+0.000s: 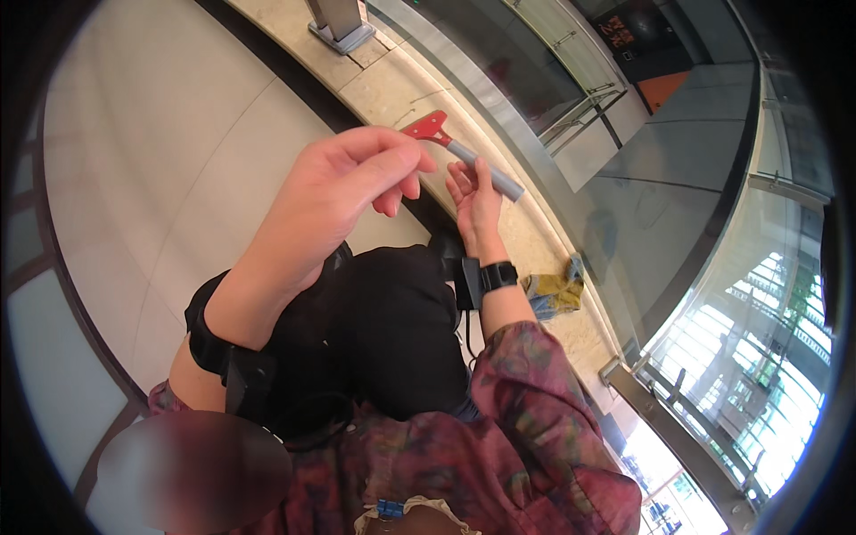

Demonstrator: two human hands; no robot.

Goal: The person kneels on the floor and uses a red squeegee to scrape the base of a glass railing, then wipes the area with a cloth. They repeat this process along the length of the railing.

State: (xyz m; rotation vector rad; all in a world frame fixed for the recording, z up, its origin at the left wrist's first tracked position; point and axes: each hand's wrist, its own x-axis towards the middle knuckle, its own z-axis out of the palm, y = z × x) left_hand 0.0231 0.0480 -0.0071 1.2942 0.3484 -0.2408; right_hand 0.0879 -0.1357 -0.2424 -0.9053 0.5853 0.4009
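A scraper with a red head (426,127) and a grey tubular handle (498,180) shows over the stone ledge ahead of me. My left hand (354,174) is raised before it, thumb against the curled index finger. Its fingertips overlap the near side of the red head, and whether they touch it or pinch anything is hidden. My right hand (476,204) is palm up beside the handle, fingers loosely bent and apart. Its thumb tip crosses in front of the handle, but the fingers are not wrapped around it. Whether the scraper rests on the ledge I cannot tell.
A yellow and blue-grey cloth (554,294) lies on the stone ledge (384,83) near my right forearm. Glass panels (642,160) rise along the ledge. A metal post base (341,33) stands at the top, and a metal door rail (669,428) is at lower right.
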